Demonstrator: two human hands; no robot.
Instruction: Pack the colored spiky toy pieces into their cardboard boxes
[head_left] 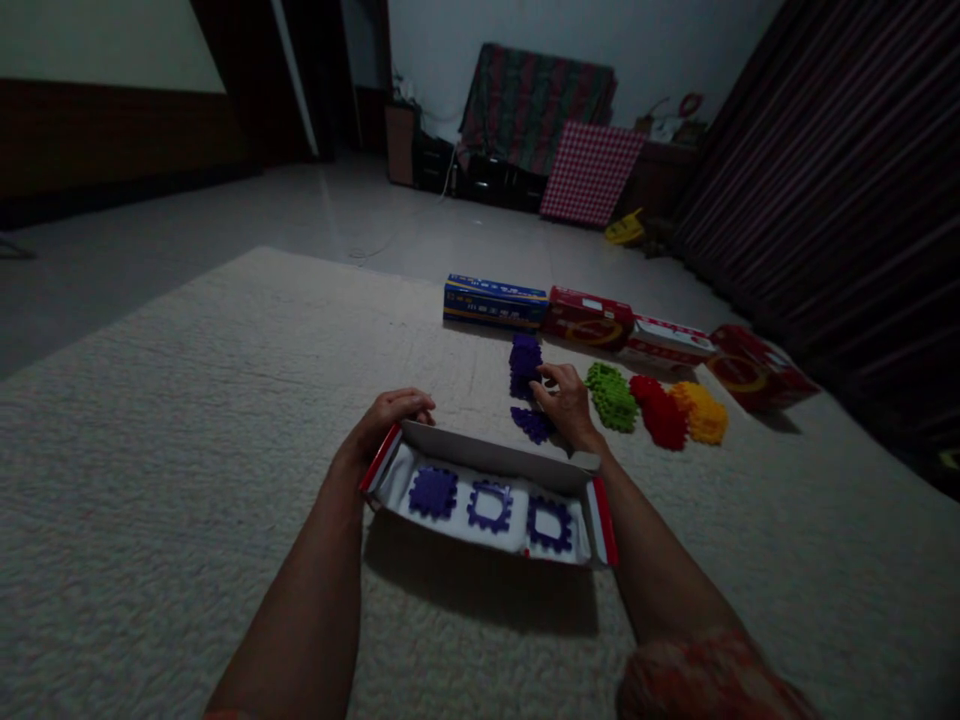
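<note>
An open cardboard box (487,446) with red ends is tilted toward me above the mat. Its white lining (519,520) carries a solid purple notched tile (433,492) and two purple square frames, a middle one (489,507) and a right one (550,523). My left hand (391,412) is closed around the box's far left corner. Beyond the box, my right hand (562,398) has its thumb and curled fingers against the right side of a purple tile stack (525,360), pinching at its edge. Loose purple tiles (531,424) lie just below that stack.
Right of my hand lie green (611,397), red (661,412) and yellow (701,411) piles of notched pieces. Behind them stand a blue box (495,303), a red box (587,319), a white-and-red box (667,342) and another red box (757,368) on the pale mat (225,400).
</note>
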